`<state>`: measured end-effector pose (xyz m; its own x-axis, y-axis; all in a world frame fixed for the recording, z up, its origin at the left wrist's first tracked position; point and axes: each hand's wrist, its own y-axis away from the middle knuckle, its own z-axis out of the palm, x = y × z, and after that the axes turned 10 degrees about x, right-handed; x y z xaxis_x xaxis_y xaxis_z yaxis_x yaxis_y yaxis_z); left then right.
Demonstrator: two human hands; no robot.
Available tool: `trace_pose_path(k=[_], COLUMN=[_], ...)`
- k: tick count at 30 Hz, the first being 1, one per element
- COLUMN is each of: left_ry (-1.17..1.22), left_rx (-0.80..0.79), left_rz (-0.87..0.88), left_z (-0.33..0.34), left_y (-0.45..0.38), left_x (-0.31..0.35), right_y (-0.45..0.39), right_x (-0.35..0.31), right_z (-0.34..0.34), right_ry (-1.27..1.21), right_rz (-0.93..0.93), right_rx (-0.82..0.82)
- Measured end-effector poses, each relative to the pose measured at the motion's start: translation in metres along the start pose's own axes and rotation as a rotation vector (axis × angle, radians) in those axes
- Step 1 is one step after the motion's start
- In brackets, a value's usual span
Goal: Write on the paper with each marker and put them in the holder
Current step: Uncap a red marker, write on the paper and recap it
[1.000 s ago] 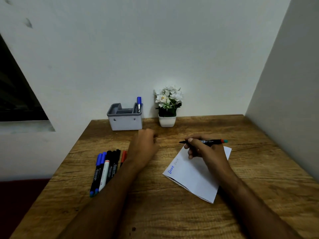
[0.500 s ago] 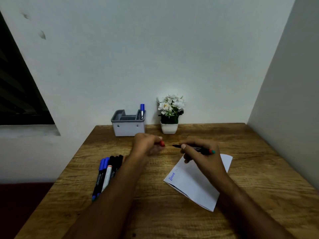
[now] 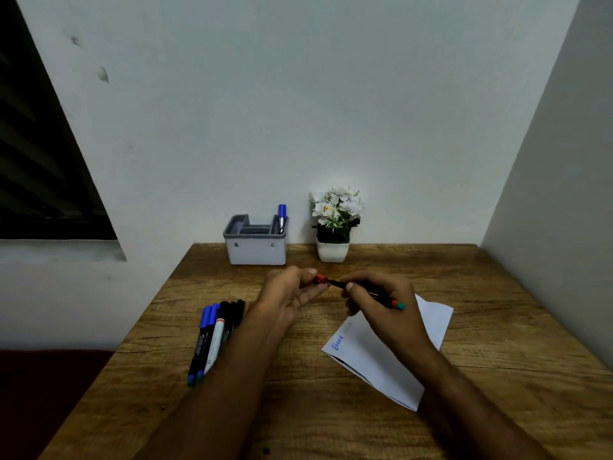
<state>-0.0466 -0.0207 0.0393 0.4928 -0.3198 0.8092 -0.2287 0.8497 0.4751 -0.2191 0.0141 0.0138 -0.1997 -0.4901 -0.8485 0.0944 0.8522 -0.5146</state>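
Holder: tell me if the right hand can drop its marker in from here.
Probably yes. The holder stands just beyond the right hand, with bare table between. But the left hand is still at the marker tip with the red cap; cap first.

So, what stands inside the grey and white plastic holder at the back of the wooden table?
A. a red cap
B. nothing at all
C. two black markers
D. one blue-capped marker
D: a single blue-capped marker stands upright in the right end of the grey and white plastic holder; no other marker shows in it.
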Motion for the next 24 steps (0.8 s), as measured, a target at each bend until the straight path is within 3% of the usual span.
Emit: trace_pose_path(k=[9,19,24], left_ry=[0.008,0.152,0.19], left_rx=[-0.032,0.021,0.193], left_rz=[0.056,0.209,0.339], left_z=[0.01,0.01,0.001], left_y=[0.011,0.005,-0.01], left_x=[-0.006,0.011,0.029], right_y=[-0.009,-0.038,-0.042], right_x=[0.005,0.004,0.005], right_z=[0.011,0.046,0.065], right_ry=[-0.011,-0.215,-0.214], right_rz=[-0.083,0.011,0.068], right_rx=[0.094,0.087,-0.003])
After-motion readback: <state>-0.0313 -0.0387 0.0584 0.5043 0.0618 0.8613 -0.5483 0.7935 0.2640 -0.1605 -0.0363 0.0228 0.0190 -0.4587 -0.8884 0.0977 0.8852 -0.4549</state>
